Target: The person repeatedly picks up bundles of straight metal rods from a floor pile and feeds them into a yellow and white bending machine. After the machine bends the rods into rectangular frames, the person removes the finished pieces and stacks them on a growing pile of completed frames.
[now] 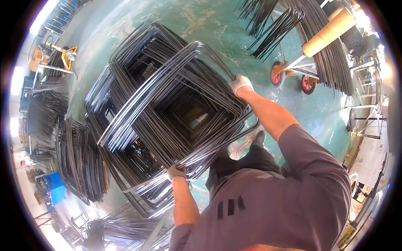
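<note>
At the far left of the room, a cardboard box was near a yellow frame. Below them in my view, a dark bundle of rods drooped close to the big pile, with a blue box farther out.

The pile itself, a broad stack of bent dark bars, filled the middle, its rectangular loops nested so that deep hollows showed between them. Across the top of it slanted a brighter set of U-bent bars, their far leg running from the lower left up to a rounded corner, their near leg passing low, towards the worker's body.

The left grip was folded down over that near leg, part way along it, so the bars ran out on both sides; the fingertips were hidden underneath. The right grip, in what looked like a pale glove, was curled round the crosspiece joining the two legs, beyond the stack's right-hand edge. The bars therefore lay mostly to the left of the right grip, and stretched forward from the left one.

Rightmost on the green floor stood a wheeled cart with red-hubbed wheels, bearing a tan roll and long dark rods.
</note>
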The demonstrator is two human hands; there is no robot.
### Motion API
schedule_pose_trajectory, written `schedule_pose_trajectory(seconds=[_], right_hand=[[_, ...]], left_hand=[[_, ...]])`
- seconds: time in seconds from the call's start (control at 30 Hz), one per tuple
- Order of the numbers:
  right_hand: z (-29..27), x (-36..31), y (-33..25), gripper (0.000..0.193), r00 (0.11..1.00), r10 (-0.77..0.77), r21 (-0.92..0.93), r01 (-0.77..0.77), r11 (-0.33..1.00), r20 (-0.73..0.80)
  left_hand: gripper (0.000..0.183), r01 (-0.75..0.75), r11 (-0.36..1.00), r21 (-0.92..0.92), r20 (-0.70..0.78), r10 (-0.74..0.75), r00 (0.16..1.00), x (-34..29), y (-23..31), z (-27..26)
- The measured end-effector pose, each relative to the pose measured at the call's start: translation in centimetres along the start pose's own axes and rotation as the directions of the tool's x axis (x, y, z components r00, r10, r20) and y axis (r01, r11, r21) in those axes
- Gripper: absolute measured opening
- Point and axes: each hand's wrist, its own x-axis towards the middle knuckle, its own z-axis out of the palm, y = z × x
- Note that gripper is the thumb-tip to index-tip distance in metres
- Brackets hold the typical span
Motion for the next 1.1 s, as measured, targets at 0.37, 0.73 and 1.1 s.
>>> schedule_pose_trajectory(seconds=[0.37, 0.73, 1.1], right_hand=[[0.2, 0.3, 2.3, 0.031, 0.975, -0.202, -0.041, 0.206, 0.978, 0.088], [-27.4, 6.8, 32.0, 0.030, 0.684, 0.323, -0.098, -0.500, 0.861, -0.654], [-33.2, 9.6, 35.1, 0.052, 0.914, 0.405, 0.080, -0.401, 0.912, -0.036]], left_hand=[[0.046, 0.138, 0.990, 0.005, 0.133, -0.138, 0.982, 4.5, -4.1, -2.2], [0.018, -0.127, 0.755, 0.644, 0.105, 0.078, 0.991, -9.9, -6.4, 18.9], [0.016, -0.744, 0.454, 0.490, 0.809, 0.082, 0.582, -32.3, -13.8, 44.2]])
